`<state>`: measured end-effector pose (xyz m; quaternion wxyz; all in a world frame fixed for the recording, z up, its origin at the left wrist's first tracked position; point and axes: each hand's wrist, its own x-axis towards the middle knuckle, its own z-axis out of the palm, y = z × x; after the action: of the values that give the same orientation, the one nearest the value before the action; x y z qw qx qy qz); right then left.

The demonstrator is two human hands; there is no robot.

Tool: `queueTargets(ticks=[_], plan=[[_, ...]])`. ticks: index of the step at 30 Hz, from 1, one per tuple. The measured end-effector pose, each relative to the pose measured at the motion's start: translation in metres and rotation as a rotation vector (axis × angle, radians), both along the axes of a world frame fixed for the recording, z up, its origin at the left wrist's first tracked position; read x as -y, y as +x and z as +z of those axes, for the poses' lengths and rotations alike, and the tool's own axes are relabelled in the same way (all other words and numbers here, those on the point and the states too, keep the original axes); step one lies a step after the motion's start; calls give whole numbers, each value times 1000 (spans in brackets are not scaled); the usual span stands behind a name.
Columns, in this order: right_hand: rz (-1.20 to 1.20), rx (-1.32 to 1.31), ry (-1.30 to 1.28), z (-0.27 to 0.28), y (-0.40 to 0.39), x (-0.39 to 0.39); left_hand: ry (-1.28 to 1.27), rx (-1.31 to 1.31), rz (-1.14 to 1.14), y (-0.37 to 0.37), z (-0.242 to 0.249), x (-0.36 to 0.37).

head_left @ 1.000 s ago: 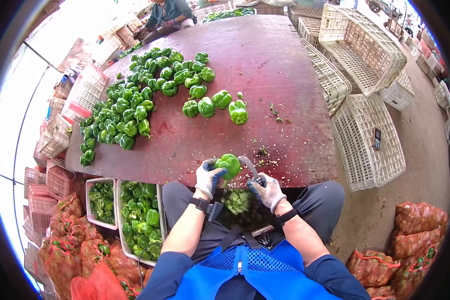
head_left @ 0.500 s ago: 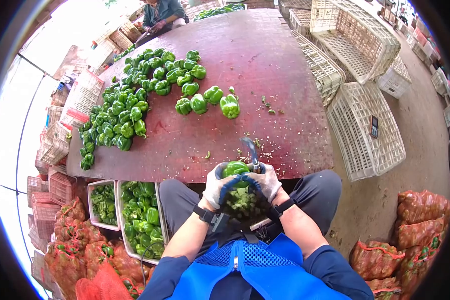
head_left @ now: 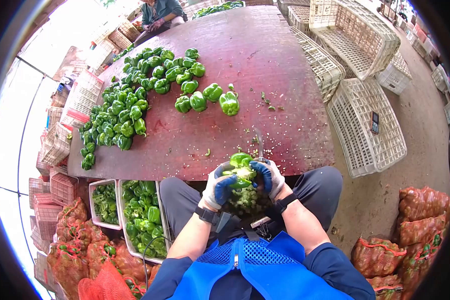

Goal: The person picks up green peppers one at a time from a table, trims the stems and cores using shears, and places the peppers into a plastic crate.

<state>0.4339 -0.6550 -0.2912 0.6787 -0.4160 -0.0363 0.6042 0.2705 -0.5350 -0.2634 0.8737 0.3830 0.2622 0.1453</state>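
Observation:
At the front edge of the table I hold a green bell pepper (head_left: 241,161), split open with its pale inside showing. My left hand (head_left: 217,187), in a white and blue glove, is closed around its left side. My gloved right hand (head_left: 270,178) grips a knife (head_left: 259,140), whose narrow blade sticks up past the fingers; its handle is hidden. The right fingers also touch the pepper's right side. Below, between my knees, lies a heap of pale green pepper scraps (head_left: 244,201). Several whole bell peppers (head_left: 198,102) lie beyond my hands.
The red table (head_left: 265,65) carries a large pepper pile (head_left: 120,107) and scattered seeds. Crates of peppers (head_left: 144,215) and greens (head_left: 105,204) stand by my left knee. Stacked crates (head_left: 367,125), one with a phone (head_left: 374,122), and net sacks (head_left: 377,257) are to the right. A person (head_left: 161,15) sits opposite.
The pepper has gone from looking whole to split open, its pale inside now visible. My hands have turned outward a little, and the knife blade has shifted slightly right and up.

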Motion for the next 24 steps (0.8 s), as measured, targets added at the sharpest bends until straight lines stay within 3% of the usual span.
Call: queueTargets(ticks=[2, 9, 11, 13, 15, 17, 24], plan=[[-42, -125, 58, 7, -4, -1, 43, 3, -14, 1, 8, 1], [-44, -58, -7, -5, -7, -3, 300, -94, -50, 6, 26, 8], [-9, 138, 3, -8, -8, -6, 331, -85, -26, 6, 20, 6], [44, 162, -5, 6, -7, -3, 388, -76, 8, 7, 10, 4], [-7, 356, 171, 0, -8, -6, 392, -84, -5, 6, 11, 7], [-1, 334, 148, 0, -5, -5, 256, 27, 40, 8, 21, 13], [60, 616, 110, -18, 1, -6, 310, -13, 44, 11, 5, 13]])
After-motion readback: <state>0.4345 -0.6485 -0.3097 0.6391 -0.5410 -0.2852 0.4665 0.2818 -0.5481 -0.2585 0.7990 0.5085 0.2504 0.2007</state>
